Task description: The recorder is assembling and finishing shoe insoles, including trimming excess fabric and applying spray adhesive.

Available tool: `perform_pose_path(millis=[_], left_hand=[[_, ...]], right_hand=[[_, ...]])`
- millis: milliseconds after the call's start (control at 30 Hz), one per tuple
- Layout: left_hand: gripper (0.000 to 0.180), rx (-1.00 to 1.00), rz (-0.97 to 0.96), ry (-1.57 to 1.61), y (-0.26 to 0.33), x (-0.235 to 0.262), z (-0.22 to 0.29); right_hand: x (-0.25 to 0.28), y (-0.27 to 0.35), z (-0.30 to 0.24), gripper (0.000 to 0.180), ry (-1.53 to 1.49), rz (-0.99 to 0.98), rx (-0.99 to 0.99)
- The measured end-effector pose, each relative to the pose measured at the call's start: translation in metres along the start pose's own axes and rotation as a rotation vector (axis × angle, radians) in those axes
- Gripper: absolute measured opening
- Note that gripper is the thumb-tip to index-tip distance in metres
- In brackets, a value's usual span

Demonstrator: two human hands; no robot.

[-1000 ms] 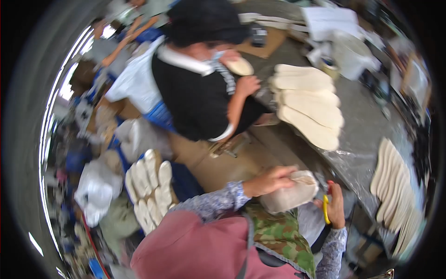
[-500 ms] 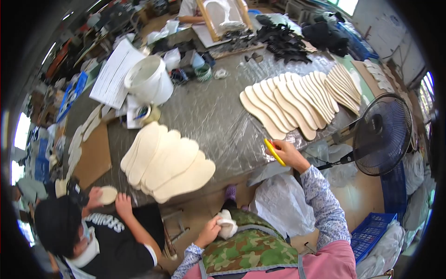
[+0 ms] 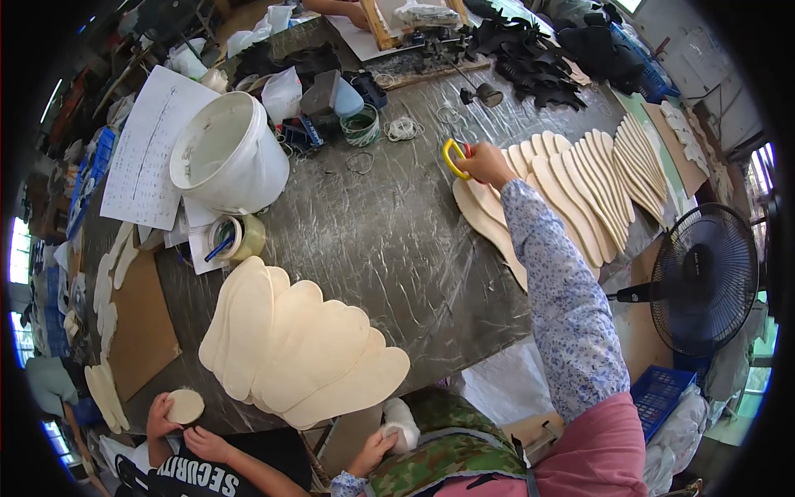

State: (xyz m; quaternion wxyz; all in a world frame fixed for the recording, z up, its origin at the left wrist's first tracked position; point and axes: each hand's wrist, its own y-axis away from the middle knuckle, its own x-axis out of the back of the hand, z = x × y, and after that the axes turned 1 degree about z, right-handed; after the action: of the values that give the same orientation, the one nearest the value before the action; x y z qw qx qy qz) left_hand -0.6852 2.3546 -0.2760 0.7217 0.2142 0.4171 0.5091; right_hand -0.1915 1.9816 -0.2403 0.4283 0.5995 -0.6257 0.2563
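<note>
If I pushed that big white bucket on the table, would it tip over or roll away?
The white bucket already leans on its side over papers, so it would probably roll or rock easily. It looks like empty plastic, likely light. The wrinkled plastic sheet covering the table may let it slide.

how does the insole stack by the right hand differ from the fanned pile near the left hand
The insoles by the right hand are narrow and overlap in a long row. The fanned sheets near the left hand are broader and spread from one corner. Both are pale tan and lie flat on the plastic-covered table.
</note>
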Motion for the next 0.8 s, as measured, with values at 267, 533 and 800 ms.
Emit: perform_pose_path(millis=[267,533,800], left_hand=[[0.049,0.234,0.152,-0.185,0.006,0.027,-0.039],[0.029,0.109,0.099,-0.145,-0.003,0.006,-0.025],[0.019,0.057,0.030,-0.243,-0.010,-0.047,-0.025]], right_hand=[[-0.054,-0.110,-0.023,0.040,0.184,0.327,0.116],[0.017,0.004,-0.041,0.029,0.082,-0.049,0.730],[0.047,0.350,0.097,0.019,-0.742,-0.827,0.734]])
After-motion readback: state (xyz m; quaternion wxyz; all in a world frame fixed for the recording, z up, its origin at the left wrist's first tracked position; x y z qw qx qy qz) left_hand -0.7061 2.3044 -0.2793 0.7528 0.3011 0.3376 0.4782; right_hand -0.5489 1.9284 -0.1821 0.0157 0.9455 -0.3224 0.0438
